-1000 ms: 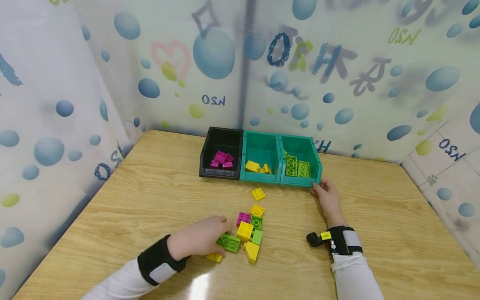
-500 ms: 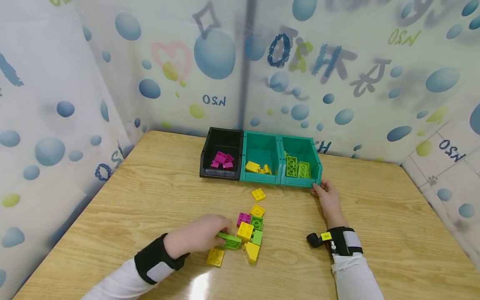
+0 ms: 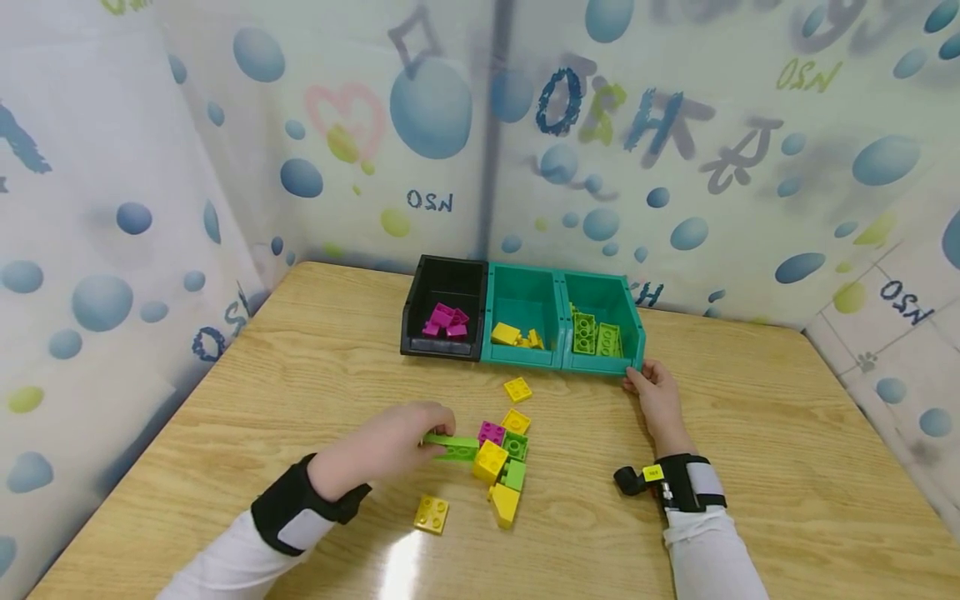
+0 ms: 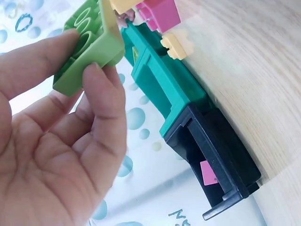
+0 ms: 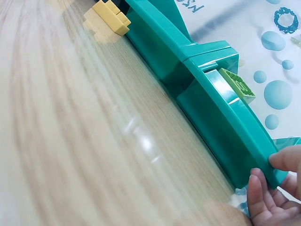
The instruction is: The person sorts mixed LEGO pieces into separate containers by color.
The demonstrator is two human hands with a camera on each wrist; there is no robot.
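Left hand (image 3: 397, 442) pinching a long green brick (image 3: 459, 450), well in front of the black bin (image 3: 441, 345).
Farthest out from the black bin, nearest the person, lies a square yellow brick (image 3: 431, 514). The green brick is nearer the bin, held toward one end between thumb and fingers; its free end is just beside the large yellow block (image 3: 490, 461), though whether they touch I cannot tell. Held so, it could pivot, so a firm pinch and a lift clear of that block would suit. The right hand (image 3: 654, 392) grips a corner of the outer teal bin (image 3: 597, 365), second to the right of the black bin; a light, steady hold should avoid dragging the row.
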